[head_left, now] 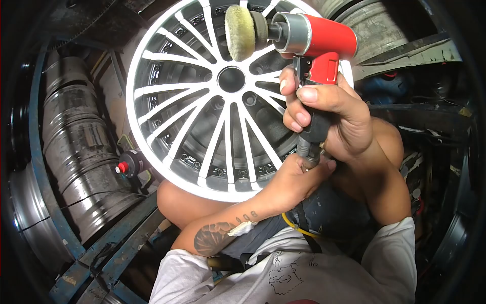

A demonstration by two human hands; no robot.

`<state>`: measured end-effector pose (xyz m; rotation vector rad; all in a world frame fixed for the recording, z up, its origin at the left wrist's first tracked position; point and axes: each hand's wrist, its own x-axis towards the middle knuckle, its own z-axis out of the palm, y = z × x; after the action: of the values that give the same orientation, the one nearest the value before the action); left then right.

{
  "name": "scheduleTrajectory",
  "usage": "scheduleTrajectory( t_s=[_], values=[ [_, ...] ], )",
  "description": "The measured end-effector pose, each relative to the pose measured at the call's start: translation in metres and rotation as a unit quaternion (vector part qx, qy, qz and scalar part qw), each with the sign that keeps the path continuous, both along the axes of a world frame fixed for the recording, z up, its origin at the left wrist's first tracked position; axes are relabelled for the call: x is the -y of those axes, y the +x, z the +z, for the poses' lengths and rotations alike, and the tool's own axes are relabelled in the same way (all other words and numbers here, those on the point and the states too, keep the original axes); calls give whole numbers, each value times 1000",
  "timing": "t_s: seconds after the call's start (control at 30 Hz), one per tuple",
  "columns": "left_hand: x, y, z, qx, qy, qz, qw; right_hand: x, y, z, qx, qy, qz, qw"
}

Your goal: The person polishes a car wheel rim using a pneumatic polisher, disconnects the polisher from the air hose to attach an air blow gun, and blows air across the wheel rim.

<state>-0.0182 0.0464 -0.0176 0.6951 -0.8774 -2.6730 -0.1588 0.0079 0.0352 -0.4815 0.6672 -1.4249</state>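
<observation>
My right hand (344, 111) is wrapped around the black grip of a red air polisher (329, 35), raised over the right part of a wheel rim. On the polisher's left end sits a round, yellowish fleece pad (239, 33), facing left. My left hand (298, 183) closes on the metal air hose fitting (310, 153) at the bottom of the grip; its fingertips are partly hidden. Behind the tool, the multi-spoke wheel rim (174, 90) has bright white-silver spokes and a dark inner barrel. Its lower edge is close to my bent legs.
Several metal wheel barrels (76, 131) are stacked in a blue metal rack (40, 167) on the left. A dark bottle with a red cap (130, 163) lies beside the rim. A yellow hose (293, 225) runs across my lap. More metal framing (405, 55) stands at the right.
</observation>
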Motion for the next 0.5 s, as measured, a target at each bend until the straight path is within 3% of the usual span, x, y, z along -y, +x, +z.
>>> scheduleTrajectory(
  t_s=[0.1, 0.2, 0.5],
  values=[
    [7, 0, 10, 115, 3, 5, 993, 0, 7, 1, -76, 23, -40, 996],
    [2, 0, -5, 109, -24, 20, 994, 3, 10, 1, -166, 35, -36, 985],
    [4, 1, -1, 120, -32, 10, 992, 5, 12, -2, -208, 98, -85, 970]
  ],
)
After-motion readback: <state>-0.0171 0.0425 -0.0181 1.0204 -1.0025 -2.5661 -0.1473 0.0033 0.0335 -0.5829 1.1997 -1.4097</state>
